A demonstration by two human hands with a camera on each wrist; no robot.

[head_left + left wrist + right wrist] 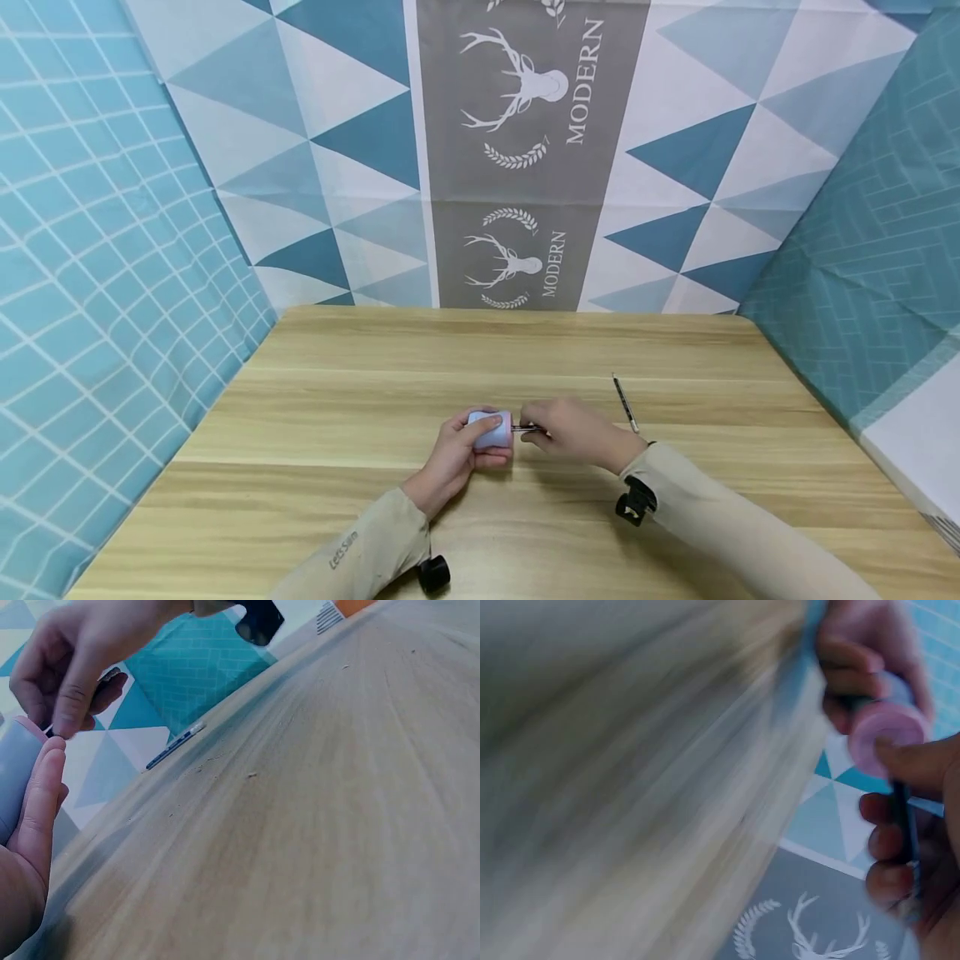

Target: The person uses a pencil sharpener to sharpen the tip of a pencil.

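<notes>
My left hand (453, 454) grips a small light-blue pencil sharpener (486, 430) with a pink end, thumb on top and fingers beneath. From the right, my right hand (573, 432) pinches a dark pencil (528, 428) that points at the sharpener's pink end. In the right wrist view the round pink face (864, 739) is visible, while the thumb hides where the pencil (905, 825) meets it. Both hands are held close together just above the wooden table (360, 417).
A second dark pencil (624, 402) with a pale end lies on the table beyond the right forearm. Patterned cloth (360, 167) hangs behind the table's far edge. At the right edge there is a white flat object (918, 433).
</notes>
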